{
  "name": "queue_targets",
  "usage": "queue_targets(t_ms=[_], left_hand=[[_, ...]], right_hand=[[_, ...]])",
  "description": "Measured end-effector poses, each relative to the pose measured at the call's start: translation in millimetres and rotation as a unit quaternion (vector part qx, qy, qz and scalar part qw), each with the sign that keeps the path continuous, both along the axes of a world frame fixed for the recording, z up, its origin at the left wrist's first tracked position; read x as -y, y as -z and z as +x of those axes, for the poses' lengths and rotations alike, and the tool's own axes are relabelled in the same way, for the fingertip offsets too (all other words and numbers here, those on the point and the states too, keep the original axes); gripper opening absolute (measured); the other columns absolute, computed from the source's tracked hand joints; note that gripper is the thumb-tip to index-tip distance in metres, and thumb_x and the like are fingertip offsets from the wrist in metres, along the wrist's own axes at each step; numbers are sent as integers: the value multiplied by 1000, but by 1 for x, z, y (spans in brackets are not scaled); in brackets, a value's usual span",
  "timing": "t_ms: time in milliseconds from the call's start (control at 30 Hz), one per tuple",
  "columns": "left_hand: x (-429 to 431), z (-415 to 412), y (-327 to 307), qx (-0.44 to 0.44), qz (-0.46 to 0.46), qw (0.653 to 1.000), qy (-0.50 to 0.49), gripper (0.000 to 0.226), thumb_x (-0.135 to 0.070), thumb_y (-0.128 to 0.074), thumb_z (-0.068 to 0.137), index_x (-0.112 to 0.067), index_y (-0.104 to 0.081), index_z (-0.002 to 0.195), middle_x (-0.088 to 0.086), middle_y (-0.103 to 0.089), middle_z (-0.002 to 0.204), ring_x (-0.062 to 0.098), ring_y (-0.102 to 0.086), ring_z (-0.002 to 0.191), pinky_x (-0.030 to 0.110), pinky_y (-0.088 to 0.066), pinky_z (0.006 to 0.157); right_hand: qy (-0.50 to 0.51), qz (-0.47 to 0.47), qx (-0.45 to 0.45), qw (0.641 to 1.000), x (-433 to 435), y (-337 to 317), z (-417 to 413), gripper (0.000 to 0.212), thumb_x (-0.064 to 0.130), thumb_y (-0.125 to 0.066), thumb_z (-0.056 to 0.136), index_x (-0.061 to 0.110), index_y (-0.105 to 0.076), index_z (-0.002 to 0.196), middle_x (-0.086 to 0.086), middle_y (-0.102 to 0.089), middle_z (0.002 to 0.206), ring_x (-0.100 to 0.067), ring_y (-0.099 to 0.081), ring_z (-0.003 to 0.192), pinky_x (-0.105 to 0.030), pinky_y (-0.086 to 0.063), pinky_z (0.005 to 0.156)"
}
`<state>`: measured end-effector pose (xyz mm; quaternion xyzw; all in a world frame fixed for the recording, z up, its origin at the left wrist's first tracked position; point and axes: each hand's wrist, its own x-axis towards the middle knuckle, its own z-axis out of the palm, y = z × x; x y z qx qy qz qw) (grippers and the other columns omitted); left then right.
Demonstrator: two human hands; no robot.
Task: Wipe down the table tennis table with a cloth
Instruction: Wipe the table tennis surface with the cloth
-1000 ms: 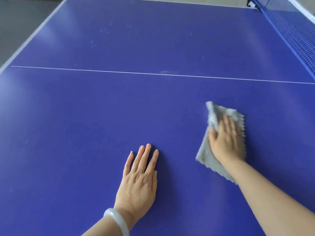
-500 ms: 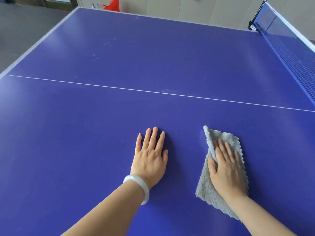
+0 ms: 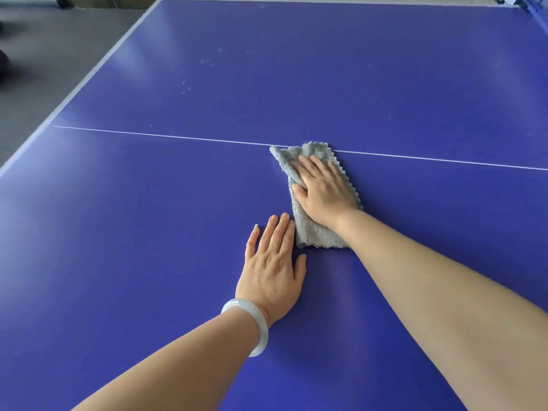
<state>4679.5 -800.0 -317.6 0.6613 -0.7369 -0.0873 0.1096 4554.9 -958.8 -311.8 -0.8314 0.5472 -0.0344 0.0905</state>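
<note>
The blue table tennis table fills the view. A folded grey cloth lies on it, its far end reaching the white centre line. My right hand presses flat on the cloth with straight fingers pointing away from me. My left hand, with a pale bangle on the wrist, rests flat on the bare table just left of the cloth's near end, fingertips beside its edge.
Pale specks dot the far half of the table beyond the line. The net's end shows at the top right corner. Grey floor lies past the table's left edge.
My right hand has pushed the cloth away from me and leftward up to the centre line. My left hand stays flat on the table, now close beside the cloth.
</note>
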Motion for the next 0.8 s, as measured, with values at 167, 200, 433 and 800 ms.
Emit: queue_targets(t_ms=[167, 200, 433, 800], left_hand=[[0, -2, -1, 13, 1, 1000, -4, 63, -42, -25, 99, -13, -26, 154, -1, -18, 163, 16, -9, 151, 43, -8, 123], [0, -1, -1, 16, -1, 1000, -5, 64, -43, -24, 98, -12, -27, 154, -1, -19, 163, 17, -11, 151, 43, -9, 123], [0, 0, 0, 10, -6, 1000, -3, 63, -41, -28, 98, -12, -27, 154, 1, -23, 161, 18, -13, 151, 45, -11, 123], [0, 0, 0, 4, -3, 1000, -2, 63, -42, -28, 99, -12, -25, 154, 0, -18, 163, 17, -9, 151, 42, -5, 123]], right_hand=[[235, -12, -8, 972, 13, -1, -63, 60, 46, -23, 104, 16, -24, 156, -5, -18, 165, -24, -11, 153, -46, -4, 124], [280, -10, -15, 960, 5, -1, -73, 61, 45, -23, 104, 14, -25, 156, -6, -17, 165, -25, -10, 153, -47, -4, 124], [101, -6, -16, 995, -11, -3, 8, 60, 34, -31, 103, 20, -15, 159, 1, -9, 167, -21, -3, 154, -45, 1, 124], [214, -24, -10, 977, -13, -3, -75, 60, 43, -25, 105, 12, -25, 157, -7, -18, 165, -23, -10, 153, -43, -4, 125]])
